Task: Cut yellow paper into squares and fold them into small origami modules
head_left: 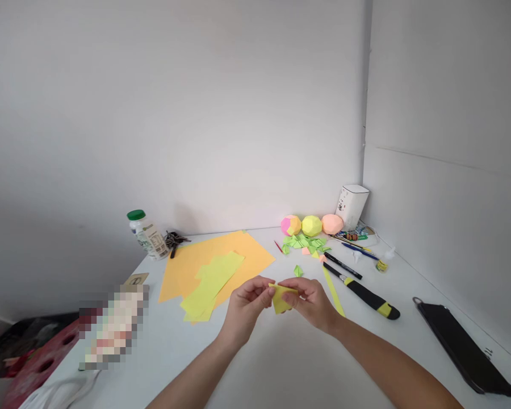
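Nearest to us are our own left forearm [196, 363] and right forearm [392, 358], which slant in from the lower edge over a white table [264, 369]. Our left hand [250, 300] pinches the upper left of a small yellow paper piece [280, 307] between thumb and fingers, while our right hand [313, 302] grips its other side, the thumb laid across its face. So we have the paper between both hands, in front of us near the middle of the table. Just beyond our fingers sits one green folded piece [298, 271]; a narrow yellow strip [334, 292] runs out past our right wrist. To the left, we see yellow-green paper strips [215, 287] overlapping on a large orange sheet [255, 255]. To the right lie a cutter [368, 298] with a black and yellow-green handle and, beyond it, a black marker [343, 266]. Farther back we find a cluster of green folded pieces [302, 242], and behind it three faceted balls side by side: one pink and orange [287, 225], one yellow [311, 225], one peach [332, 224]. A bottle [149, 236] with a green cap leans in our view at the far left.
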A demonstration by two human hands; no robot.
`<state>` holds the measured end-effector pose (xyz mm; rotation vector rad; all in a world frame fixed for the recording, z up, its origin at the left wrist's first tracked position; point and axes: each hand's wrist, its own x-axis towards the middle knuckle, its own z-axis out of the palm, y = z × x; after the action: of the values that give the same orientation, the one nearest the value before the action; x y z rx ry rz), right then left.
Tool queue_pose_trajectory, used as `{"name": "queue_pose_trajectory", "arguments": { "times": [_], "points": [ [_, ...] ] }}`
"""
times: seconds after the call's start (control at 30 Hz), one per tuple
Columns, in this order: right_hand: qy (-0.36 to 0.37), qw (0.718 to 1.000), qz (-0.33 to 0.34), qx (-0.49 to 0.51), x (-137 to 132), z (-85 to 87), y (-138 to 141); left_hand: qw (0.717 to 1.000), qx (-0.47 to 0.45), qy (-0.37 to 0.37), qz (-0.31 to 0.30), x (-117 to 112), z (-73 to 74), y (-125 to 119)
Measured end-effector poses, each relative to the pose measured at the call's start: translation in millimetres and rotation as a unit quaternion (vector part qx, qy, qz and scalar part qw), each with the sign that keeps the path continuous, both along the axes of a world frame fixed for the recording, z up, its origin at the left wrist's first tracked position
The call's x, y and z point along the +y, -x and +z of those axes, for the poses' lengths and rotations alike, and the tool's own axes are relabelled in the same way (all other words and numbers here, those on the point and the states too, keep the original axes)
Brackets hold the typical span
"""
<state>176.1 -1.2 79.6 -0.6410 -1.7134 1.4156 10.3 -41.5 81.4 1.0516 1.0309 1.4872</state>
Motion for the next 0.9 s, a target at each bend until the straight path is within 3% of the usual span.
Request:
{"name": "queue_pose_trajectory", "arguments": {
  "times": [0.23,0.53,0.9],
  "points": [
    [0.040,0.994,-0.087,0.055,6.8,-4.2,-0.5,0.995,-0.056,-0.006,0.081,3.3,-4.6,3.1],
    [0.063,0.993,-0.074,0.066,8.9,-4.7,0.4,0.994,-0.065,-0.006,0.085,2.7,-4.3,2.1],
    [0.041,0.996,-0.056,0.056,8.4,-5.4,-2.5,0.995,-0.058,-0.002,0.078,1.8,-2.5,2.1]
  ]
}}
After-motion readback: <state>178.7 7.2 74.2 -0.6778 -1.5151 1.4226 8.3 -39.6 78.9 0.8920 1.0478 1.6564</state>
